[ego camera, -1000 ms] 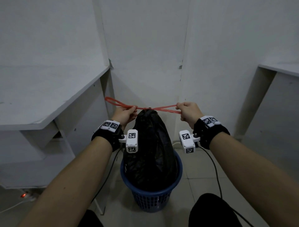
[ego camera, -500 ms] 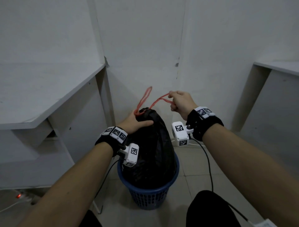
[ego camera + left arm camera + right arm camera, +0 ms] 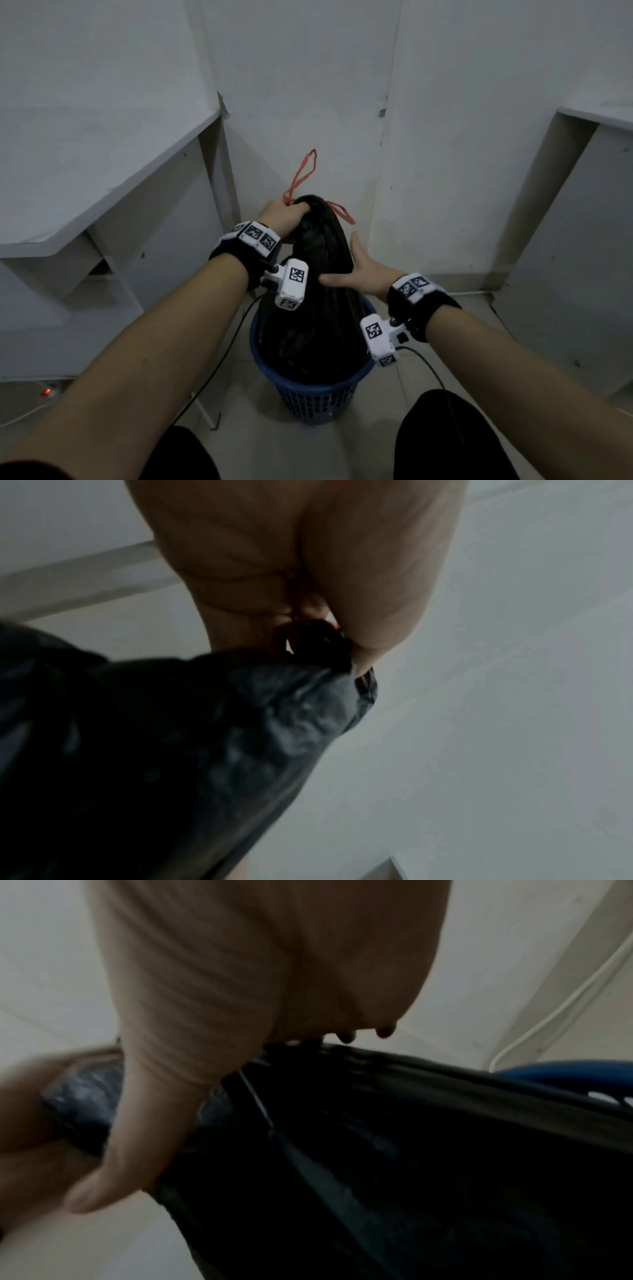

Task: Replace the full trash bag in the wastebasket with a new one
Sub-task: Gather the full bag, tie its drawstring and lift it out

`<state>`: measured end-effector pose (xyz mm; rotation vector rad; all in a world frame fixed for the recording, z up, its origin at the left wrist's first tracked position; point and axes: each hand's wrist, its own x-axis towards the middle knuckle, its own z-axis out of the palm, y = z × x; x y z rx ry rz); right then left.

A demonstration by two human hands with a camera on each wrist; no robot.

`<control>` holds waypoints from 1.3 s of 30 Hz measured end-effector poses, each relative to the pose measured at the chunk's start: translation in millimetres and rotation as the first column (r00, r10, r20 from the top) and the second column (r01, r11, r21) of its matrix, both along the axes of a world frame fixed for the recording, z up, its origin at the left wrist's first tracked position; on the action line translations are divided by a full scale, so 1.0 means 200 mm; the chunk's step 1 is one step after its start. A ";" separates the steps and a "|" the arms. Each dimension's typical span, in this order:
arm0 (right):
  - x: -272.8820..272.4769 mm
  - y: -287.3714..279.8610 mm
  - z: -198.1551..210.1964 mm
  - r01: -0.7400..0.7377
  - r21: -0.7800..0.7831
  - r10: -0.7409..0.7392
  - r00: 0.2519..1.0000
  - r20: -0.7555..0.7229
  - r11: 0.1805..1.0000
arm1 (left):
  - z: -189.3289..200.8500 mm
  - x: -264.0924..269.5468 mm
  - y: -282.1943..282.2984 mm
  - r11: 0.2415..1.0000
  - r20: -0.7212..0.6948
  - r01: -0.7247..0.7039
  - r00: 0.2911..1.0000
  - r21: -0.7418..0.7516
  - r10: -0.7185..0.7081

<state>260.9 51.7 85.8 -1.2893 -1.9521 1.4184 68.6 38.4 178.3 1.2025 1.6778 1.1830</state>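
The left hand has its fingers clenched on the gathered neck of the trash bag standing tall in the wastebasket (straight up is out), right hand spread flat against its side.

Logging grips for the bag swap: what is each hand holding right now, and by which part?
The left hand grips the black bag by its gathered neck. The right hand lies open against the bag's side, holding nothing.
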 end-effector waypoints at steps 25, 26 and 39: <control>-0.32 0.15 -0.26 0.148 -0.020 -0.149 0.981 -0.123 0.989 | -0.22 -0.08 -0.05 0.949 -0.322 0.294 0.893 -0.116 -0.316; -0.32 0.15 -0.26 0.118 -0.001 -0.117 0.988 -0.096 0.993 | -0.24 -0.08 -0.04 0.955 -0.330 0.267 0.897 -0.129 -0.295; -0.32 0.07 -0.26 0.190 -0.091 -0.202 0.966 -0.158 0.978 | -0.41 -0.07 -0.03 0.992 0.293 0.104 0.948 0.074 -0.121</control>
